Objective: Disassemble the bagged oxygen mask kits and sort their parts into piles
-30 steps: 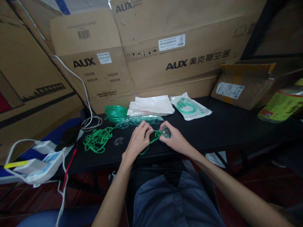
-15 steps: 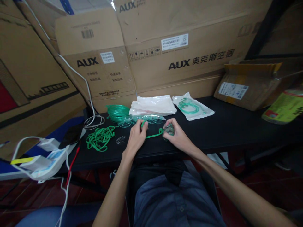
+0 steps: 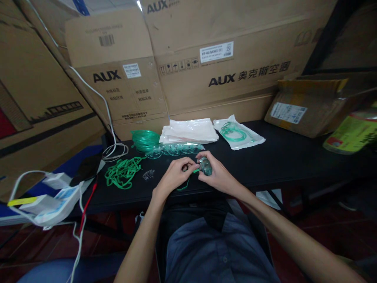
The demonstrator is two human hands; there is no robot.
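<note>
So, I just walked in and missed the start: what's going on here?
The person's right hand holds a clear greenish piece, while the left hand pinches a green strap beside it. Whether they're joined is hidden by the fingers. A pile of green straps lies to the left; coiled green tubing sits farther back.

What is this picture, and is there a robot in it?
No robot here, just a person using two bare hands. A camera worn on their head looks forward and down. The right hand holds a see-through greenish piece. The left hand pinches a green strap close beside it. On the black table lie a tangle of green straps, a green coil, a row of see-through pieces, white packets and an opened-out packet with green tubing. Cardboard boxes stand behind.
</note>
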